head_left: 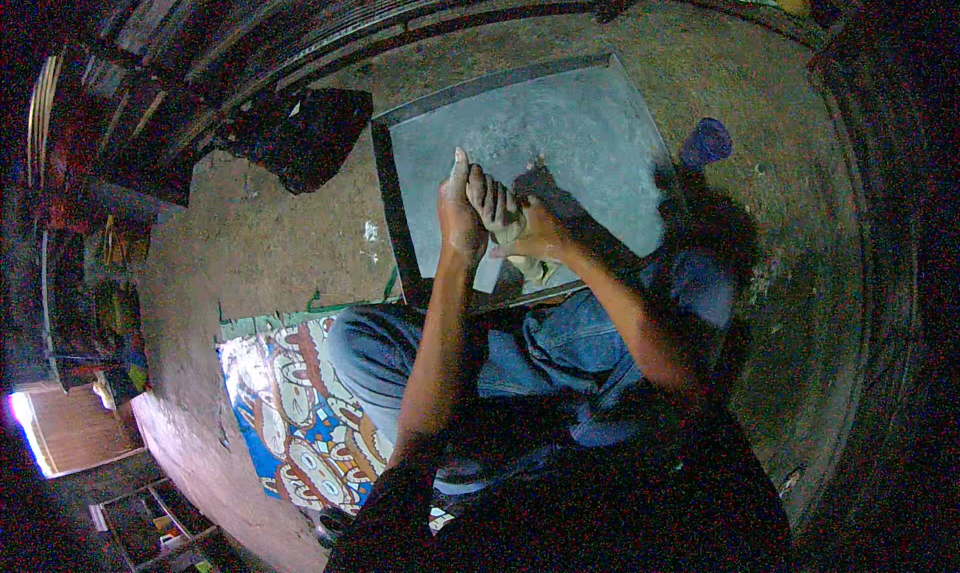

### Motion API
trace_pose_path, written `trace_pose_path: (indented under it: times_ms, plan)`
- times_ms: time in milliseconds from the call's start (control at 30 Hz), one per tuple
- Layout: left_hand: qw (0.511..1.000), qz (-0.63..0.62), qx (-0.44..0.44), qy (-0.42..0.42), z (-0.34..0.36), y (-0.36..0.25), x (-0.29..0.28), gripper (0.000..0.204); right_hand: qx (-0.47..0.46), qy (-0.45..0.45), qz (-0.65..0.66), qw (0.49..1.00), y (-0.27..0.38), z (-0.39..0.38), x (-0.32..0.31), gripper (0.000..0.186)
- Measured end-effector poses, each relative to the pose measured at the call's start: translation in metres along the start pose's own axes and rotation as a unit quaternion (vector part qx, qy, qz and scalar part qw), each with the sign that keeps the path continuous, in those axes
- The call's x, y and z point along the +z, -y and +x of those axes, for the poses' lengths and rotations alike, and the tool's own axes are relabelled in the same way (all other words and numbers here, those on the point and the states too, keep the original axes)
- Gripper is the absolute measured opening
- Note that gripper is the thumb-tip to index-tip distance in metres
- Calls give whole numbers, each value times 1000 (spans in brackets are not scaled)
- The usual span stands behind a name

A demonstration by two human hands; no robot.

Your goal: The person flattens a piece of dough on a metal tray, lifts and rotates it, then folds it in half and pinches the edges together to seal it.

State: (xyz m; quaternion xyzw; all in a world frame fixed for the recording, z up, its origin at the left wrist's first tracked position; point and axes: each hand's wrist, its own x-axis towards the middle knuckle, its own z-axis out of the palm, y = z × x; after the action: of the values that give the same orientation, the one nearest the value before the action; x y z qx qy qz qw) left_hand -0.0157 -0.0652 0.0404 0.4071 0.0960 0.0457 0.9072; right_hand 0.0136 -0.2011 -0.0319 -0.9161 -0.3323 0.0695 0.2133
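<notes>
My left hand [473,205] is over the near part of a grey, dark-edged board [450,133], its thumb raised and its fingers curled. Those fingers look coated with something greyish. Against it, my right hand [540,233] closes around a pale, clay-like lump [508,231], which is partly hidden between the two hands. Whether the left fingers also grip the lump, I cannot make out. Below the right hand is a pale yellowish piece [537,270]. Beside it, on the board's near side, is a small light grey flat piece [488,274].
Right of the board stands a purple-blue cup [706,143]. A black plastic bag [318,138] lies at the far left. My jeans-clad legs [540,343] are at the board's near edge, by a colourful patterned mat [300,413]. Dark slatted boards [300,43] line the far side.
</notes>
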Motion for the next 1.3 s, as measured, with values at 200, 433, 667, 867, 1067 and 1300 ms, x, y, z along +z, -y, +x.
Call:
trace_pose_path:
  times_ms: [200, 433, 667, 867, 1067, 1300]
  plan:
    - [993, 93, 34, 58, -14, -10, 8, 58, -202, -2, -35, 979, -25, 7, 79, 118]
    - [984, 176, 29, 15, -13, -9, 18, 53, -48, 10, 243, 969, 9, -3, 20, 109]
    - [998, 29, 52, 33, 2, 7, -11, 49, 57, -44, 236, 969, 6, -4, -13, 76]
    - [981, 175, 78, 3, 5, 29, -17, 56, 75, -77, 697, 709, 14, -11, -42, 40]
    - [939, 327, 104, -28, 1, 43, -12, 53, 113, -94, 314, 938, -8, 7, -9, 44]
    - [898, 428, 0, -104, 1, 27, -31, 43, -174, -50, -151, 972, 1, 3, -16, 55]
